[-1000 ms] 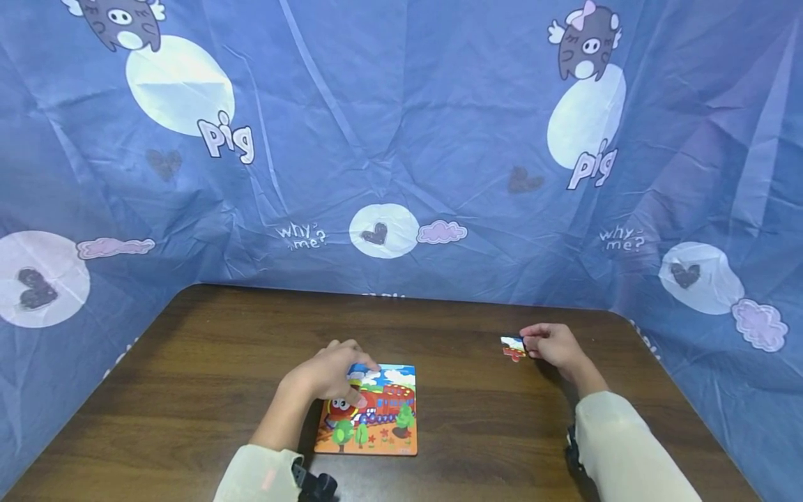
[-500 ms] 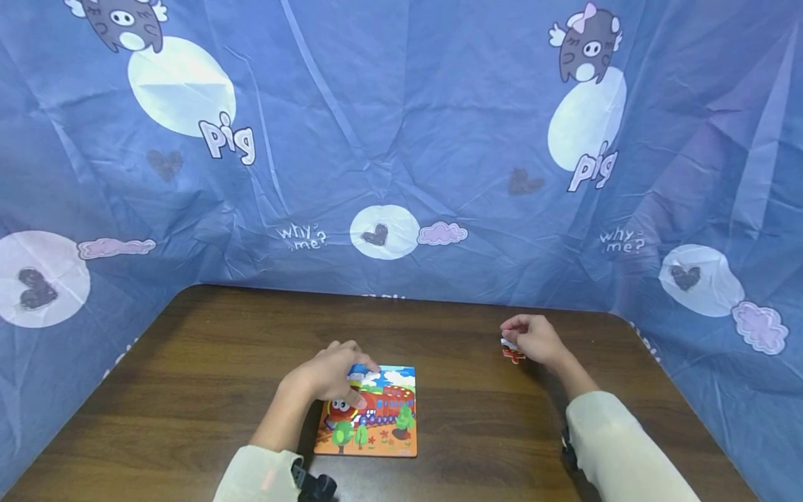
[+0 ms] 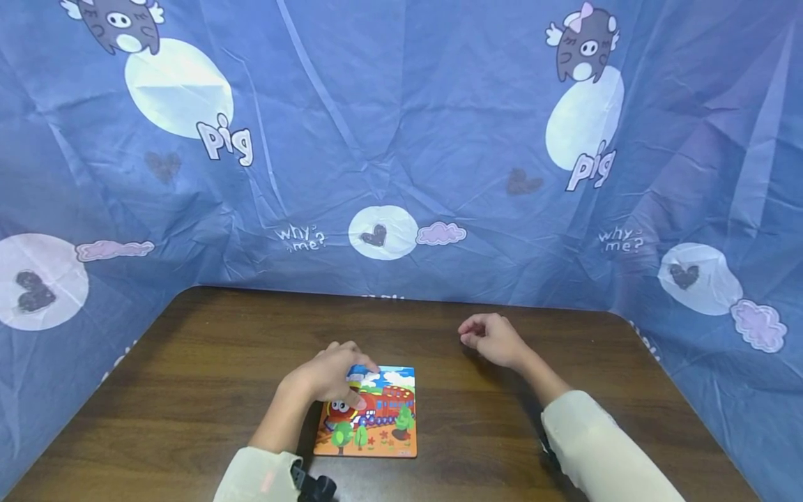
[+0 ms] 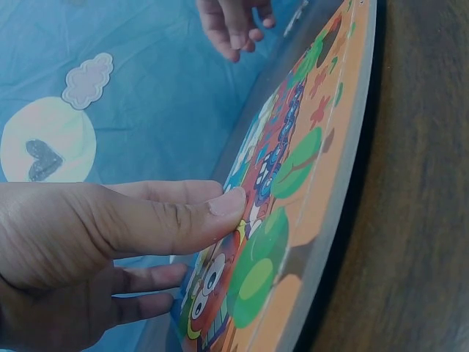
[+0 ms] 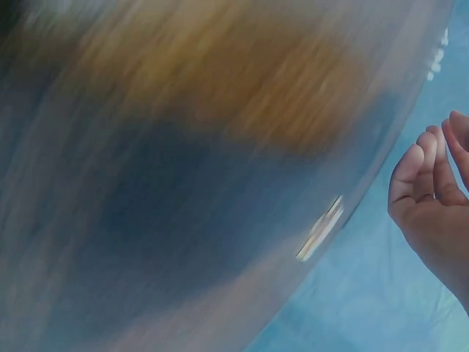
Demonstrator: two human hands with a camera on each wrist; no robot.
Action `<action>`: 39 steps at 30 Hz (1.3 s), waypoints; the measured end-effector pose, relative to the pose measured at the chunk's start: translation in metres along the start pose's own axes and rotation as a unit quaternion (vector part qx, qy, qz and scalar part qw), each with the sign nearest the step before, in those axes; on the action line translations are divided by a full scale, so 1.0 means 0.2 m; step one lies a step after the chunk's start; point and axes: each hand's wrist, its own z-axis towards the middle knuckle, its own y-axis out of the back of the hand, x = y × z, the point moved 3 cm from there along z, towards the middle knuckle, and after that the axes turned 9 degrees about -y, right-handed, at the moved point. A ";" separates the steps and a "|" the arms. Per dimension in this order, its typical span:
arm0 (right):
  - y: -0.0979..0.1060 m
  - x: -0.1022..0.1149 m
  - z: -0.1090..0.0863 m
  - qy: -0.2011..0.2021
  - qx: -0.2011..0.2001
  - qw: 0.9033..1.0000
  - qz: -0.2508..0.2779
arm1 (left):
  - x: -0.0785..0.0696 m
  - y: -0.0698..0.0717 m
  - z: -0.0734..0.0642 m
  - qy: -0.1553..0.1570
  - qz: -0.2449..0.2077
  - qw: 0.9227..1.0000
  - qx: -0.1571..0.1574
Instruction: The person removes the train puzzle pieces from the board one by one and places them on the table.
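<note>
A square jigsaw puzzle (image 3: 389, 411) with a red cartoon train picture lies flat on the wooden table. My left hand (image 3: 326, 373) rests on its upper left part, thumb and forefinger extended across the picture; the left wrist view shows the thumb (image 4: 176, 224) touching the surface. To the right, my right hand (image 3: 495, 339) hovers above the table with loosely curled fingers, and nothing shows between them. A small flat light-coloured piece (image 5: 320, 229), blurred, lies on the table in the right wrist view. In the head view the loose puzzle piece cannot be seen; my right hand covers its former spot.
The brown wooden table (image 3: 207, 390) has rounded far corners. Behind it and at both sides hangs a blue printed cloth (image 3: 401, 139). A black wrist camera (image 3: 314, 484) sits by the left sleeve, close to the puzzle.
My right hand has moved left from beside the small puzzle piece, over it and past it toward the puzzle; the piece has gone out of sight in the head view. The left hand stays put.
</note>
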 end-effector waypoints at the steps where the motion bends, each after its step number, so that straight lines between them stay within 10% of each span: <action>1: -0.02 0.02 0.00 0.002 0.008 1.000 0.002 | 0.00 0.00 0.00 0.000 0.000 1.000 0.000; 26: -0.43 0.37 -0.10 0.131 0.121 0.979 -0.097 | 0.00 0.00 0.00 -0.003 0.005 1.000 0.001; 39: -0.51 0.42 -0.11 0.125 0.137 0.978 -0.094 | 0.00 0.01 0.01 -0.002 0.015 1.000 0.005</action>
